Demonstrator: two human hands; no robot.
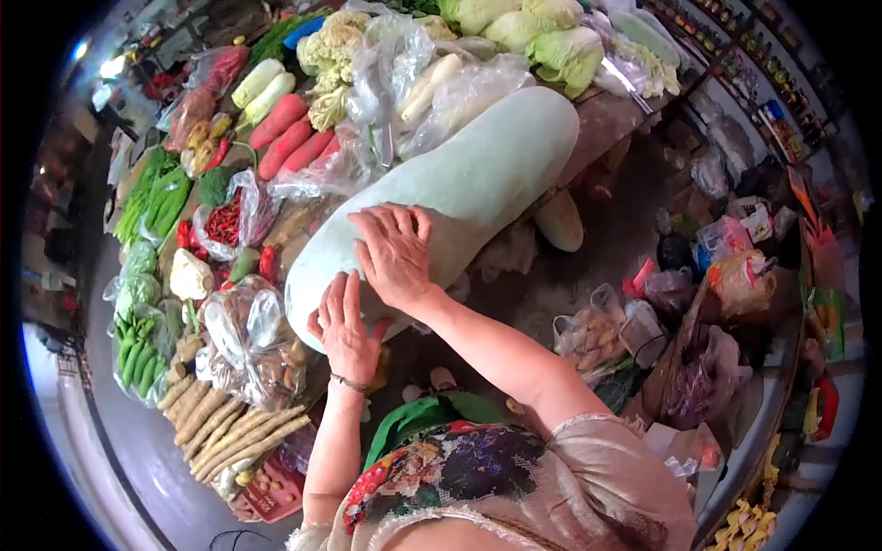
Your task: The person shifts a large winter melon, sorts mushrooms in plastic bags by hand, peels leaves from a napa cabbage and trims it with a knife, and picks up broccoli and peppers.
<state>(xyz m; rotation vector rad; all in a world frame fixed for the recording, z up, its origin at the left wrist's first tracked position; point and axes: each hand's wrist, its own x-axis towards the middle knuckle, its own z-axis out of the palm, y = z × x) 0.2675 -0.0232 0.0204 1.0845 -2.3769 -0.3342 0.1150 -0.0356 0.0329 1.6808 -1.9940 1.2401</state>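
Observation:
A huge pale green winter melon lies slantwise across the vegetable stall in the middle of the view. My right hand rests on its upper side, palm down, with the fingers spread. Nearer the melon's lower left end, my left hand lies against it, fingers stretched out and thumb apart; a bracelet circles this wrist. Neither hand is closed round anything. Left of the melon sit a clear plastic bag with brownish contents and a bag of red chillies.
Behind the melon are cabbages, cauliflower and red-skinned radishes. Long brown roots lie at the lower left, near bagged green peppers. A smaller gourd shows below the table edge. Bagged goods crowd the right.

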